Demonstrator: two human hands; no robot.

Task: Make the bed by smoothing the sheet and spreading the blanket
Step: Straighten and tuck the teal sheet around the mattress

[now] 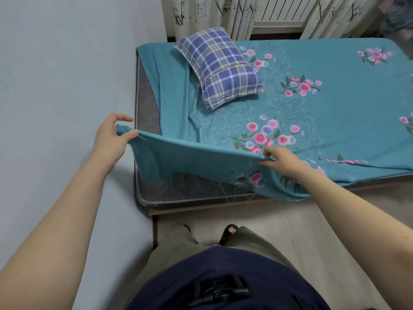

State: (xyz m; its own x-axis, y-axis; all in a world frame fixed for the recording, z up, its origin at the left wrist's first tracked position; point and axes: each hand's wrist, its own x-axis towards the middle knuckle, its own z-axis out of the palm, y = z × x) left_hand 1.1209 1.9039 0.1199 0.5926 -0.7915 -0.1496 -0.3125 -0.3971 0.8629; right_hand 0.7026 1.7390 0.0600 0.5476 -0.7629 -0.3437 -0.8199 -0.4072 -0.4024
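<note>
A teal sheet [312,121] with pink flower prints covers most of the bed. Its near left corner is lifted off the grey mattress [149,113], which shows bare along the left side and front corner. My left hand [111,137] pinches the sheet's corner up by the wall. My right hand [282,158] grips the same raised edge further right, so the cloth hangs stretched between both hands. A blue plaid pillow [223,68] lies at the head of the bed on the sheet. No blanket is in view.
A pale blue wall [55,86] runs close along the bed's left side. Curtains [223,12] and a radiator [283,12] stand behind the headboard end. My feet in sandals [230,231] are on the light floor at the bed's front edge.
</note>
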